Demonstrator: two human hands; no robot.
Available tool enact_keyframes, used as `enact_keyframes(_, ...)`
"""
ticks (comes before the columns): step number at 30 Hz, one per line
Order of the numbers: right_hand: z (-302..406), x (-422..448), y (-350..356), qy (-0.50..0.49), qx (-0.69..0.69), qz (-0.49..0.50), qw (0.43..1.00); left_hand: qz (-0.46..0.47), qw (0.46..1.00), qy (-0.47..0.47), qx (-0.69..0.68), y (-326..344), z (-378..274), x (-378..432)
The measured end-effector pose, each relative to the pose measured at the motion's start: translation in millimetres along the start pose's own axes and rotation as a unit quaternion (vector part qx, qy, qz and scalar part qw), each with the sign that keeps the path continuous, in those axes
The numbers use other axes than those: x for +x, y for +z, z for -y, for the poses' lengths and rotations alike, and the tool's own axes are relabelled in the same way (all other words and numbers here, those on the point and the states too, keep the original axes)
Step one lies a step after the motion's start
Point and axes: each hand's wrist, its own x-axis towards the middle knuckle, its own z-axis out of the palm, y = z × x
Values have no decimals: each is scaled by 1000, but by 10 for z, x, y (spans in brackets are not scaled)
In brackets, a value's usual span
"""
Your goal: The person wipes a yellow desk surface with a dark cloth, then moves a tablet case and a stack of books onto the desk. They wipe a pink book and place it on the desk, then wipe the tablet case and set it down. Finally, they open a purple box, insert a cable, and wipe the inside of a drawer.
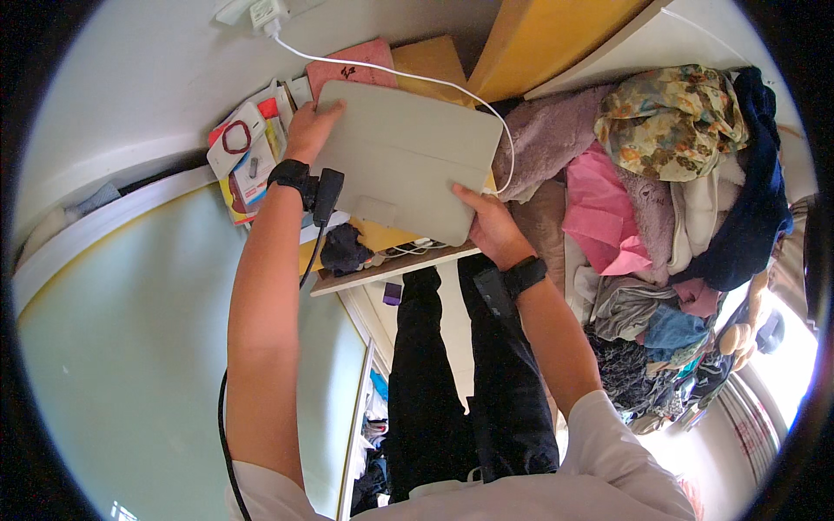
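Between my two hands is a flat tablet in a beige-grey folding cover [404, 156], tilted in the view. My left hand [311, 129] grips its left edge near the upper corner, thumb on top of the cover. My right hand [493, 225] holds the lower right edge, its thumb also on the cover. A white charging cable [404, 71] runs from a white plug [268, 16] on the wall to the tablet's right edge, beside my right hand. Below the tablet, an open drawer [391, 266] shows its front edge. The fingers under the tablet are hidden.
Books and papers [251, 163] are stacked at the left, a dark red hair tie [236, 137] on top. A black cloth bundle [345, 249] lies by the drawer. Heaped clothes [619, 202] fill the right side. A pale green sliding panel [150, 325] stands at the left.
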Motion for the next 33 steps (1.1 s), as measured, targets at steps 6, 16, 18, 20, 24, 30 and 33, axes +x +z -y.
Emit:
enact_keyframes(6, 22, -84, 154, -41, 19, -1, 999, 2, 999, 13, 38, 33, -205, 97)
enact_keyframes(16, 144, 78, 48, -2, 26, -26, 999, -46, 995, 61, 66, 149, -88, 171)
enact_keyframes(18, 107, 72, 83, -10, 47, -8, 999, -70, 992, 76, 77, 155, -168, 195)
enact_keyframes(20, 37, 35, 161, -26, 81, 14, 996, -39, 992, 120, 4, 79, -210, 201)
enact_keyframes(24, -106, 54, 142, -30, 128, -13, 991, -63, 986, 145, -58, 52, -472, 73)
enact_keyframes(30, -355, 186, 181, -21, 215, -14, 976, -232, 968, 93, -14, 103, -170, -456)
enact_keyframes(33, -416, 222, 238, -21, 250, -15, 968, -106, 980, -39, -161, 189, -440, -932)
